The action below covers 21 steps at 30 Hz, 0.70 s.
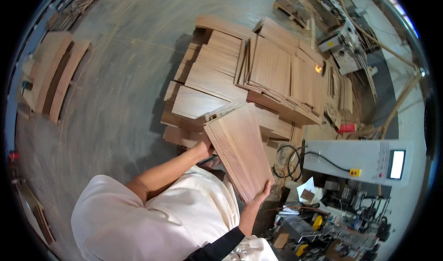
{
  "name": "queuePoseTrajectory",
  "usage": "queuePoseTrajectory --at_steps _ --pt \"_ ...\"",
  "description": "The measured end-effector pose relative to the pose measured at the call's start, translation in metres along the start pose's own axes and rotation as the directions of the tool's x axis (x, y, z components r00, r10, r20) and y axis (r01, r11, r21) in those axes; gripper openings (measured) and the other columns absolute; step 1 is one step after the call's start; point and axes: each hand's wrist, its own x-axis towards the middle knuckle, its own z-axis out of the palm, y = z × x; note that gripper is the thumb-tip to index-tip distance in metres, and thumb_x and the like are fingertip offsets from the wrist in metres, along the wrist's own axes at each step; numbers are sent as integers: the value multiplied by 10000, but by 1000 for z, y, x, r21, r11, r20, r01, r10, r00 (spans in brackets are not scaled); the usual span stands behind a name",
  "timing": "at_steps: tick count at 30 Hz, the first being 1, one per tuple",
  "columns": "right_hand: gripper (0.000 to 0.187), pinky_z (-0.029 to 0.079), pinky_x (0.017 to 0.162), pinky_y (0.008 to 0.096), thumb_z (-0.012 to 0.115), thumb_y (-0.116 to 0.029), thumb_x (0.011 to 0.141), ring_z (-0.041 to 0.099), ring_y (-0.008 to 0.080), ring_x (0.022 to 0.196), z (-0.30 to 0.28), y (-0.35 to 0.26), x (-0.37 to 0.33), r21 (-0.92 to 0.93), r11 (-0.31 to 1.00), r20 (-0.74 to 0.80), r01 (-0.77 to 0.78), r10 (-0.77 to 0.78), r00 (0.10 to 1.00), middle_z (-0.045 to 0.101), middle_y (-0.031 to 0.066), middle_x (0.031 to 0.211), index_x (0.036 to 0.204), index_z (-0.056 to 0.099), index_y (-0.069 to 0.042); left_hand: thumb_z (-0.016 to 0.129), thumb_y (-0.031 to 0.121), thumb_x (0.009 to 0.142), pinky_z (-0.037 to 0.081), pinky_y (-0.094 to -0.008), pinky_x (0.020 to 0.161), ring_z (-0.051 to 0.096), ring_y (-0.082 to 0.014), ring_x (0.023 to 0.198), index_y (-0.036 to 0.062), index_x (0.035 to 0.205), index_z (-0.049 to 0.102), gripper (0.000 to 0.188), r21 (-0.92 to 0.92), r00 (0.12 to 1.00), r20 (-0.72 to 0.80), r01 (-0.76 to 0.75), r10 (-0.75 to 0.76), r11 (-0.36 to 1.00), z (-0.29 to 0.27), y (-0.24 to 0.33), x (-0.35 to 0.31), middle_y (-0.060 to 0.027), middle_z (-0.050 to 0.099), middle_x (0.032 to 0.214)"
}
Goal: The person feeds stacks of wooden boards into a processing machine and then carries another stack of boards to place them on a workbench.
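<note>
I hold a long rectangular wooden panel (240, 150), tilted, with several thinner boards stacked under it. My left hand (203, 146) grips its far left edge near the top corner. My right hand (261, 192) supports its near lower corner from beneath. Just beyond the panel lie big stacks of similar wooden panels (217, 76), some flat, some on edge.
A grey machine housing (355, 159) with a lit screen and a yellow button stands at the right, black cables (288, 162) beside it. Cluttered workbench parts lie below it. More boards (57, 74) rest on the dusty concrete floor (120, 99) at left.
</note>
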Motion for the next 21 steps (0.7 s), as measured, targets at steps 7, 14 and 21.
queuePoseTrajectory --at_steps 7,14,21 --pt "618 466 954 487 618 -412 855 551 343 1136 8 19 108 -113 940 87 -321 331 940 546 147 1295 1335 477 -49 372 439 996 469 -417 996 561 -231 1171 101 1312 535 491 -341 991 -108 -110 77 934 -99 -42 69 -67 584 1289" --pt "634 452 965 431 645 -432 840 555 301 1110 63 16 211 -398 835 83 -379 444 892 560 120 1273 1322 494 -49 339 524 982 380 -476 1068 450 -273 1280 94 1376 459 596 -474 884 -451 -357 127 805 -112 -62 127 -88 474 1405" --pt "678 434 970 449 627 -472 844 515 321 1177 73 10 299 -598 728 154 -336 516 843 529 124 1324 1354 474 -52 506 436 953 466 -405 929 589 -200 1058 83 1149 625 421 -350 594 -801 -572 80 742 -113 -102 193 -78 648 1094"
